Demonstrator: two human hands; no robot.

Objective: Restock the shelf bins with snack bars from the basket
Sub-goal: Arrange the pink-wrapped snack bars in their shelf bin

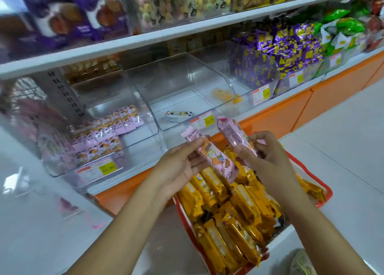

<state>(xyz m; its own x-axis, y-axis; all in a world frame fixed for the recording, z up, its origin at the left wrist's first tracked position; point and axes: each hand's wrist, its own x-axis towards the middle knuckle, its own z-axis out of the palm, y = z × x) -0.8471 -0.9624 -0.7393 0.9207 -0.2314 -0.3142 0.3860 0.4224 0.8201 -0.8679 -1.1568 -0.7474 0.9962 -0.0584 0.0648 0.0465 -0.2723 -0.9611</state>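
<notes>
My left hand [178, 166] holds a pink snack bar [216, 158] above the red basket [324, 189]. My right hand [268, 152] pinches a second pink snack bar [232, 133], tilted up towards the shelf. The basket sits on the floor and is packed with several orange-yellow bars [234, 208]. On the lowest shelf, the left clear bin [143, 137] holds rows of pink bars [108, 133]. The middle clear bin [187, 91] holds one lone bar [178, 115]. A further clear bin [245, 81] holds one yellow pack [222, 95].
Purple packets [286, 52] and green packets [345, 25] fill bins to the right. An orange shelf base [332, 94] runs below the bins. Upper shelves carry biscuits and sweets. White tiled floor [342, 133] lies right of the basket.
</notes>
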